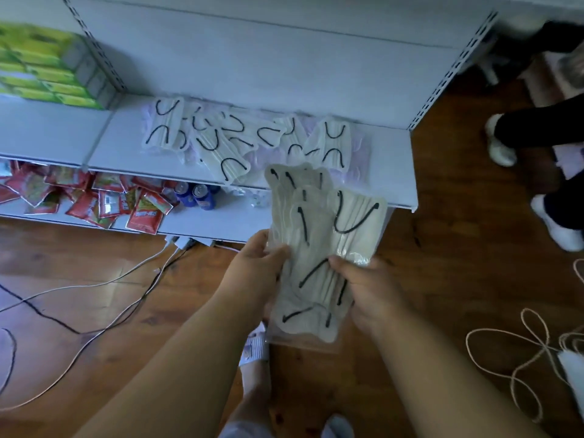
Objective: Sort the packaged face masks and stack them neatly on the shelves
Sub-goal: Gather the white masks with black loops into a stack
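Both the left hand (264,259) and right hand (363,287) gripped the mask bundle (319,248), its long axis pointing far toward the shelf (120,147).

Looks like a small shop: white metal retail shelving (407,172) w/ slotted uprights (448,80), stocked w/ green boxes (47,67), red snack packets (104,200), blue cans (196,194), probably drinks. Wood floor (126,311), loose cables (94,289).
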Motion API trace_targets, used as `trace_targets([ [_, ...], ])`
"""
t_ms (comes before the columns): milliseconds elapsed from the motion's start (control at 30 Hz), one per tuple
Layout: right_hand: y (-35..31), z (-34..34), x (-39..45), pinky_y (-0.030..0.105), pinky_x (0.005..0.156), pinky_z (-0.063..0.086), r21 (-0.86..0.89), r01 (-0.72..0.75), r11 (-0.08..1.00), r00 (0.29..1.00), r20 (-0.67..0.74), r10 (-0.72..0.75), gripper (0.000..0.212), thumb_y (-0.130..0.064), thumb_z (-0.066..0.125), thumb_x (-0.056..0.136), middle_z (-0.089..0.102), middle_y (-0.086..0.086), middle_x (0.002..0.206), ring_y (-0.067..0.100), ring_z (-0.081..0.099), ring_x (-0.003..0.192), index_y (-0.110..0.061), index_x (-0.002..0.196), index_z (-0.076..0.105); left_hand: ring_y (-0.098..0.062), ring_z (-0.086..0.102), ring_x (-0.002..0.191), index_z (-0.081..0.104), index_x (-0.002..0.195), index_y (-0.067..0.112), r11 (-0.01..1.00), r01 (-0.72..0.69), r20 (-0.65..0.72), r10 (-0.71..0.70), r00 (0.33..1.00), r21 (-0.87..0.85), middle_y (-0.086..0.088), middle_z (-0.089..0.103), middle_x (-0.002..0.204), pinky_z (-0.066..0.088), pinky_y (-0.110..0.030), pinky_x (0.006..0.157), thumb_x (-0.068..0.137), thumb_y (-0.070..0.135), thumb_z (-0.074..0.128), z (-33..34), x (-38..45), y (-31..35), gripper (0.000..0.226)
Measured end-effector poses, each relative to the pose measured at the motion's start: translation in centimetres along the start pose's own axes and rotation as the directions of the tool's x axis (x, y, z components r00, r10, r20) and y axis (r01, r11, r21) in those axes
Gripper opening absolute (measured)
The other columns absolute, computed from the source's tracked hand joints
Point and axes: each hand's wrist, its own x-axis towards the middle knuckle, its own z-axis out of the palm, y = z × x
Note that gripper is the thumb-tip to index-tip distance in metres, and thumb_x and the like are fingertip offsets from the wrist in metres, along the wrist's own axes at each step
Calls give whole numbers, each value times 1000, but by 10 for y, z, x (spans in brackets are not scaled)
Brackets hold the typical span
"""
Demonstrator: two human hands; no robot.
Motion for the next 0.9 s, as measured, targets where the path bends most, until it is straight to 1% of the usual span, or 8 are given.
trace_targets([
  [100, -28, -31, -43, 52, 93, 54, -23, 99, 995, 995, 21, -99, 17, -3, 68, 88, 76, 12, 100, 30, 72, 96, -8, 104, 72, -29, 74, 89, 69, 106, 28, 996, -88, 6, 88, 996, 28, -8, 77, 95, 60, -51, 84, 97, 16, 60, 29, -51, 17, 17],
  [233, -79, -63, -109, 52, 91, 55, -71, 272, 960, 962, 4, -273, 13, -7, 70, 89, 77, 6, 95, 28, 73, 93, -13, 99, 74, -32, 74, 89, 68, 107, 36, 972, -214, 5, 214, 977, 94, -6, 76, 95, 59, -59, 82, 92, 17, 60, 64, -128, 50, 26],
  [367, -115, -90, -169, 52, 89, 57, -87, 355, 931, 934, -2, -357, 18, -17, 74, 85, 77, 6, 95, 28, 73, 91, -13, 102, 73, -25, 73, 91, 63, 107, 44, 929, -338, -36, 347, 937, 153, 6, 77, 93, 57, -55, 88, 84, 28, 58, 92, -191, 74, 28],
  [467, -139, -103, -203, 52, 88, 57, -56, 382, 922, 924, 16, -382, 14, -10, 70, 89, 77, 9, 93, 30, 73, 91, -10, 103, 73, -23, 74, 91, 66, 105, 37, 909, -399, -21, 404, 914, 120, 4, 77, 94, 57, -52, 89, 89, 26, 59, 107, -231, 96, 21],
  [633, -192, -86, -248, 54, 85, 58, 29, 444, 896, 894, 50, -445, 14, -10, 67, 92, 76, 13, 93, 33, 73, 90, -5, 105, 71, -21, 74, 85, 65, 108, 30, 849, -522, -54, 526, 849, 81, 1, 77, 92, 59, -40, 73, 100, 16, 55, 109, -274, 145, 19],
  [733, -235, -52, -275, 49, 86, 58, -6, 555, 832, 829, 93, -552, 14, -17, 65, 95, 76, 8, 95, 28, 72, 92, -10, 107, 69, -23, 73, 88, 65, 103, 36, 784, -613, -96, 621, 778, 95, 4, 76, 92, 60, -48, 79, 97, 28, 57, 95, -293, 187, 13],
  [800, -270, -22, -293, 48, 87, 58, -34, 645, 763, 762, 103, -640, 8, -19, 64, 95, 75, 7, 96, 27, 71, 92, -15, 100, 69, -22, 74, 89, 65, 101, 35, 723, -684, -108, 691, 715, 97, 3, 77, 92, 59, -53, 84, 95, 31, 57, 82, -305, 225, 11],
  [900, -319, 25, -320, 51, 83, 59, -56, 763, 645, 647, 92, -757, 18, -34, 67, 84, 74, 8, 93, 29, 71, 88, -19, 94, 67, -20, 73, 87, 66, 104, 29, 635, -762, -131, 773, 621, 127, 1, 76, 91, 59, -48, 84, 99, 25, 57, 60, -319, 290, 11],
])
